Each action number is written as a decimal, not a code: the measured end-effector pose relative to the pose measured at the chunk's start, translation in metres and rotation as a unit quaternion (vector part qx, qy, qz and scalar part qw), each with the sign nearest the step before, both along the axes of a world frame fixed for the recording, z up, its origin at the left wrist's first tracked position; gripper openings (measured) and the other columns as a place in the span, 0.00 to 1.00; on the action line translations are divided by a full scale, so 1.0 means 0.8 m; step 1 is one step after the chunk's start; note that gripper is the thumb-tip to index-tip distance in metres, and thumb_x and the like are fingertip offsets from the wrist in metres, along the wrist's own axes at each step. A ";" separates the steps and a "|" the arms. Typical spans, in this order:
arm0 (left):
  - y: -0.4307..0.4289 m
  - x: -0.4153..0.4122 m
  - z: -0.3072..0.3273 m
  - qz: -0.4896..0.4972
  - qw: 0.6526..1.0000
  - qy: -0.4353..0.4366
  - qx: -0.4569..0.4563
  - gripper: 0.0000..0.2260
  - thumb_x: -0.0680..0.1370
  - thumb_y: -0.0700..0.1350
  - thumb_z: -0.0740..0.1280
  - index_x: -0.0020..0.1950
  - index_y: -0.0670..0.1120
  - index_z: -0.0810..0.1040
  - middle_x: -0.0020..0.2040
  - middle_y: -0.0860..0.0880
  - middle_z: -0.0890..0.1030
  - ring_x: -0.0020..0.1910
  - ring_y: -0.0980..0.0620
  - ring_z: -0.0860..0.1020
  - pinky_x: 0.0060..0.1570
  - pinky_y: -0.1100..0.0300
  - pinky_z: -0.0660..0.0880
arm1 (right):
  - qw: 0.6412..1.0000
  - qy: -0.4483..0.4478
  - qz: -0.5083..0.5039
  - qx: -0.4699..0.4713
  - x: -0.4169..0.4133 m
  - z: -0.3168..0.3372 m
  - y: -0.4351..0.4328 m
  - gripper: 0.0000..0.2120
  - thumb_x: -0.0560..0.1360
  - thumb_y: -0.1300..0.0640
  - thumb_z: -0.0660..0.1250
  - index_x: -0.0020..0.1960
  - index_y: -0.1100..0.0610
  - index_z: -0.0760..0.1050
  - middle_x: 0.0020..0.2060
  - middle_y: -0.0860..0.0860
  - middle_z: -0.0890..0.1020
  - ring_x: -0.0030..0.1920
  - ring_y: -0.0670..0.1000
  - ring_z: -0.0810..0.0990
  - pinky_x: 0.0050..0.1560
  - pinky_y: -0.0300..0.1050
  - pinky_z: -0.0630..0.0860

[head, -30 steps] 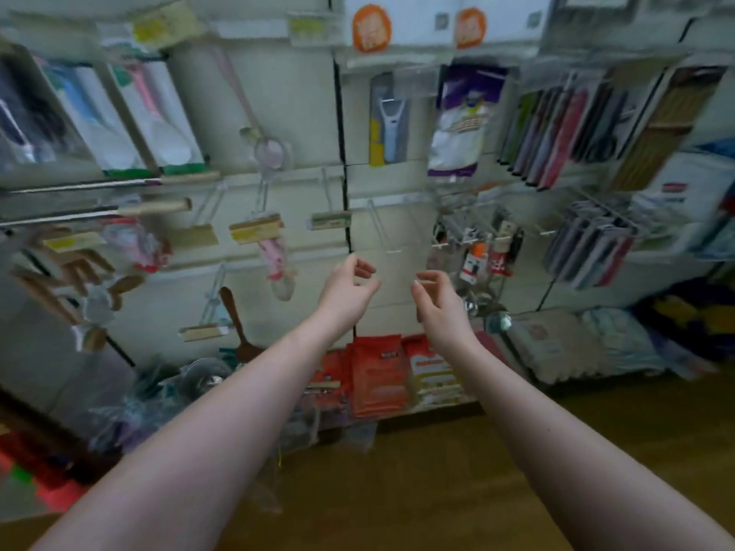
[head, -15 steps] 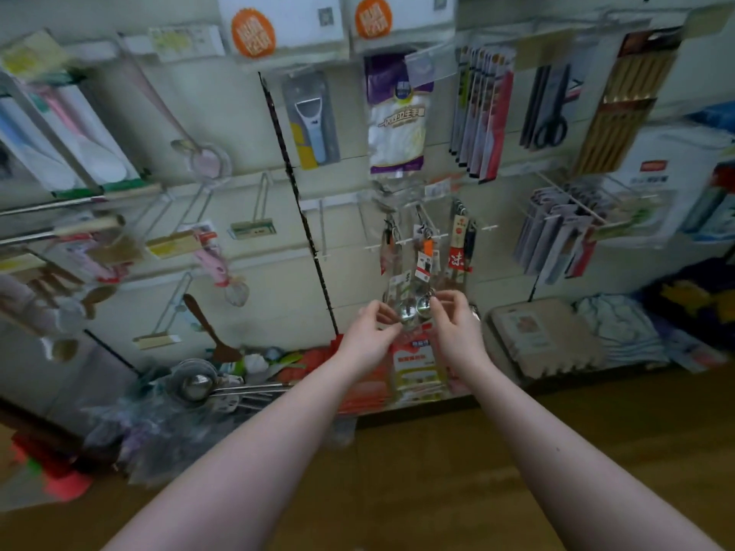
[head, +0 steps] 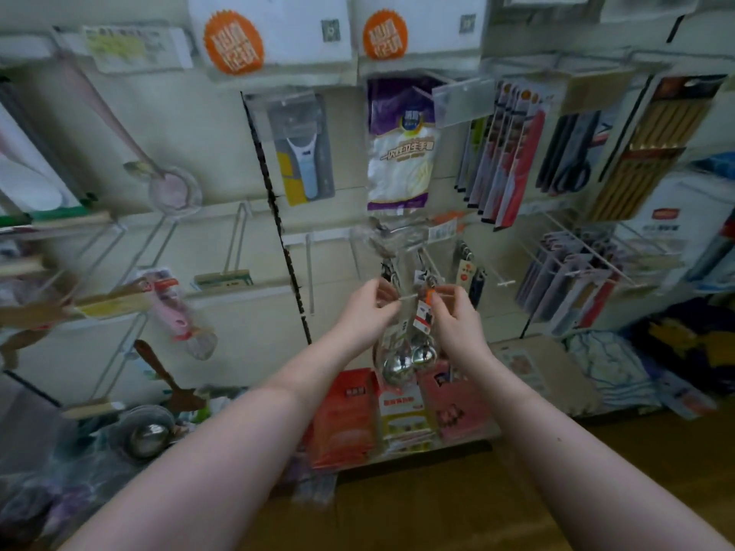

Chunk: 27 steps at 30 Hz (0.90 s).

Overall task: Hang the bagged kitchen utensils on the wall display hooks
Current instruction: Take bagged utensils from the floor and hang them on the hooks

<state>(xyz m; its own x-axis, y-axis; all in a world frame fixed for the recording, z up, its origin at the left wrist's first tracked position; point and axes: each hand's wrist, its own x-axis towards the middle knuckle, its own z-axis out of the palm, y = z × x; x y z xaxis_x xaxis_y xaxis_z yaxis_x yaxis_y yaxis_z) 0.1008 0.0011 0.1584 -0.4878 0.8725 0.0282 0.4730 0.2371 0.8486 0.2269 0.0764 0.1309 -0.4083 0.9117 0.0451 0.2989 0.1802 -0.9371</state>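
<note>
Head view: my left hand (head: pixel 368 312) and right hand (head: pixel 457 318) pinch the bagged spoons (head: pixel 399 363) at the hook (head: pixel 407 297); missing the hole could drop them.

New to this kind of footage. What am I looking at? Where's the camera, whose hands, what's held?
There is no machine here. A person works with bare hands, and one wide-angle camera on their head looks forward and down, so both arms come in from the bottom edge.

There is no table either. They face a shop wall display of wire hooks carrying packaged kitchenware, including a peeler, a purple-and-white packet and scissors.

In the middle, the left hand and the right hand both pinch the top of the bagged ladles at the white tip of a hook. The shiny bowls hang below the fingers. The picture is too blurred to tell whether the bag is fully on the hook.
</note>
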 end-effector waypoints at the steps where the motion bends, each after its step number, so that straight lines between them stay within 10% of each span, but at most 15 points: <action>1: 0.012 -0.014 0.005 -0.004 1.000 0.016 0.001 0.06 0.78 0.42 0.65 0.55 0.44 0.73 0.51 0.48 0.76 0.49 0.52 0.74 0.41 0.68 0.70 | 1.000 -0.005 -0.004 0.005 -0.012 0.004 0.013 0.12 0.81 0.50 0.58 0.60 0.54 0.70 0.51 0.47 0.76 0.51 0.48 0.76 0.51 0.44 0.72; 15: 0.154 -0.097 0.001 -0.044 0.999 0.018 -0.011 0.04 0.78 0.44 0.66 0.51 0.46 0.74 0.49 0.48 0.78 0.52 0.47 0.77 0.48 0.59 0.70 | 0.999 -0.031 -0.026 0.016 -0.074 0.016 0.148 0.17 0.80 0.54 0.59 0.67 0.57 0.67 0.61 0.52 0.75 0.56 0.49 0.75 0.54 0.42 0.69; 27: 0.265 -0.115 -0.013 -0.126 0.964 0.182 -0.144 0.28 0.79 0.50 0.65 0.75 0.41 0.60 0.73 0.42 0.64 0.72 0.44 0.63 0.66 0.56 0.63 | 0.979 -0.191 -0.010 0.067 -0.107 -0.020 0.264 0.18 0.76 0.60 0.62 0.65 0.62 0.67 0.57 0.60 0.77 0.58 0.61 0.75 0.55 0.51 0.72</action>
<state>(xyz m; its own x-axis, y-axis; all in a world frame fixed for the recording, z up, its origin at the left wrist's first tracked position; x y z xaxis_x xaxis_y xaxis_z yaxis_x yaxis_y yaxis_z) 0.0092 0.2132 0.1481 -0.2622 0.9594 -0.1036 0.8008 0.2762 0.5315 0.1409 0.2879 0.1149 -0.4013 0.9158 0.0128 0.6273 0.2850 -0.7248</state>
